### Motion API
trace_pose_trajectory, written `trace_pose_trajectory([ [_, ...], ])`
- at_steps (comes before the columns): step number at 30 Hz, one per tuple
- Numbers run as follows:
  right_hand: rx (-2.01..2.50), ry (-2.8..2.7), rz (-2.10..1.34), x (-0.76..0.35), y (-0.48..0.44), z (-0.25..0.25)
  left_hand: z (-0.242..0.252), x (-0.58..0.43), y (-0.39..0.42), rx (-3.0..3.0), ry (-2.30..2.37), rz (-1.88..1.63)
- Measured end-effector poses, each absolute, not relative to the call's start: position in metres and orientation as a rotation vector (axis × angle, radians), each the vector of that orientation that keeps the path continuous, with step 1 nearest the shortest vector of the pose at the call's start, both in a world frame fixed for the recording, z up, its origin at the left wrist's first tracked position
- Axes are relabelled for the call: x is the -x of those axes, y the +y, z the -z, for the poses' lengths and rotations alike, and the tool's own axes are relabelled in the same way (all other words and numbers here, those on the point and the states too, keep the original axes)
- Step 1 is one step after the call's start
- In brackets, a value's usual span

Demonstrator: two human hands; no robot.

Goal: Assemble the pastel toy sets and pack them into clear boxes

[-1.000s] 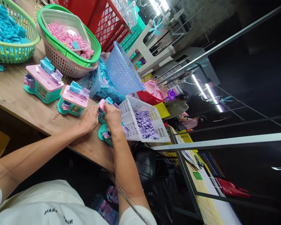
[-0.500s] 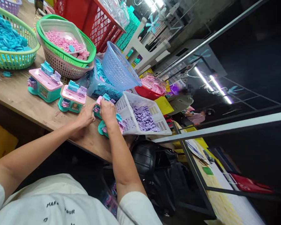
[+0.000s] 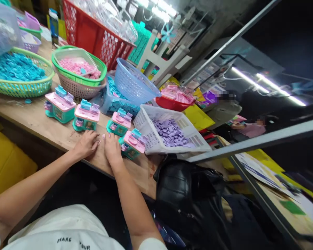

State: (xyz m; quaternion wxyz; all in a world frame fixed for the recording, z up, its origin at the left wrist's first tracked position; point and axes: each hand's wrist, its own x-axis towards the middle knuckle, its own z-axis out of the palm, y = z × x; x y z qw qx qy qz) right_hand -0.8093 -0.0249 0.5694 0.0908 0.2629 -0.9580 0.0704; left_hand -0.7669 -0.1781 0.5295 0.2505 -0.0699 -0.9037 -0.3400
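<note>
My left hand (image 3: 87, 145) rests on the wooden table (image 3: 65, 139) with nothing in it, its fingers loosely bent and apart. Beside it, my right hand (image 3: 112, 148) lies on the tabletop, fingers stretched out and holding nothing. Just behind my left hand stands a pink-topped teal toy kitchen (image 3: 86, 117) with blue and purple parts on top. Another such toy kitchen (image 3: 59, 105) is farther left. Past my right fingertips sits a third toy kitchen (image 3: 119, 122), and a toy kitchen (image 3: 133, 144) with the same colours stands close to the right of that hand.
A white crate (image 3: 152, 140) of purple pieces stands at the right. Behind are a blue colander (image 3: 137, 83), a green basket (image 3: 103, 71) with pink pieces, a basket (image 3: 23, 89) of blue pieces and a red crate (image 3: 87, 38). A black bag (image 3: 177, 180) is beside the table's right end.
Both hands have let go of the toy kitchen between them and drawn back onto the tabletop. That toy now stands free beyond my right fingertips. The camera view has shifted.
</note>
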Motion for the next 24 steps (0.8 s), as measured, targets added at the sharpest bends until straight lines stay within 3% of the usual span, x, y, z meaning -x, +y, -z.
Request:
trace_pose_trajectory([
  [4, -0.803, -2.659, -0.586, 0.812, -0.021, -0.564, -0.543, 0.764, -0.168, -0.013, -2.281, 1.385],
  [7, -0.971, -2.358, -0.998, 0.803, -0.021, -0.569, -0.555, 0.762, -0.163, -0.145, -2.05, 1.95],
  [10, -1.092, -2.248, -1.129, 0.791, -0.023, -0.564, -0.564, 0.756, -0.167, -0.234, -1.774, 2.42],
  [18, -1.32, -2.577, -0.543, 0.772, -0.019, -0.532, -0.562, 0.729, -0.203, -0.446, -1.964, 2.034],
  [24, -1.353, -2.519, -0.552, 0.739, 0.026, -0.529, -0.548, 0.73, -0.204, -0.34, -2.031, 1.901],
])
